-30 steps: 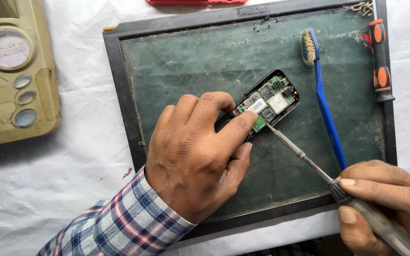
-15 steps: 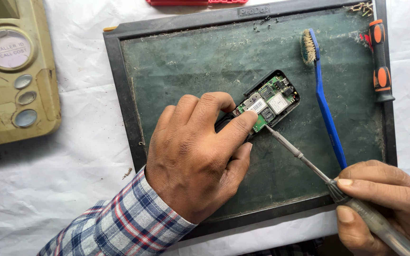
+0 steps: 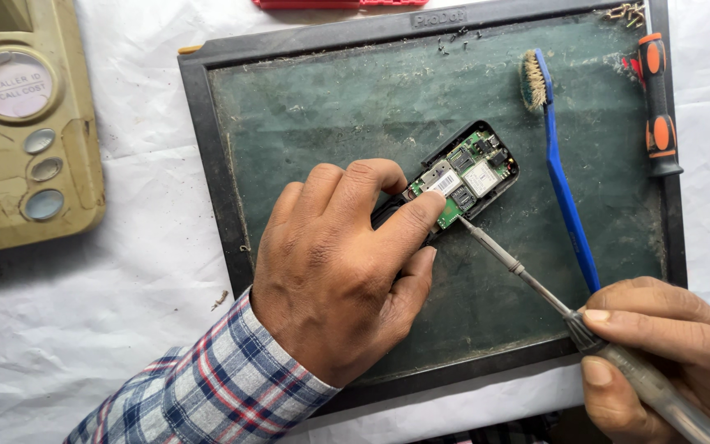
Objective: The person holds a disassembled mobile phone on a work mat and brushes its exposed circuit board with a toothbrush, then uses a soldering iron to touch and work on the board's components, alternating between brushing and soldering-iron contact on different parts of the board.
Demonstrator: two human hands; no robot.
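Observation:
A small opened phone [image 3: 472, 171] with its green circuit board bare lies on a dark green work mat [image 3: 330, 107]. My left hand [image 3: 343, 263] covers the phone's lower end and pins it down, the thumb pressed on the board's edge. My right hand [image 3: 667, 353] grips the clear handle of a thin screwdriver [image 3: 519, 267], whose tip touches the lower edge of the board beside my left thumb.
A blue toothbrush [image 3: 564, 189] with worn bristles lies right of the phone. An orange-and-black screwdriver [image 3: 657, 107] rests along the mat's right rim. A beige desk telephone [image 3: 18, 123] sits at the left on white cloth. A red object [image 3: 338, 3] peeks in at the top.

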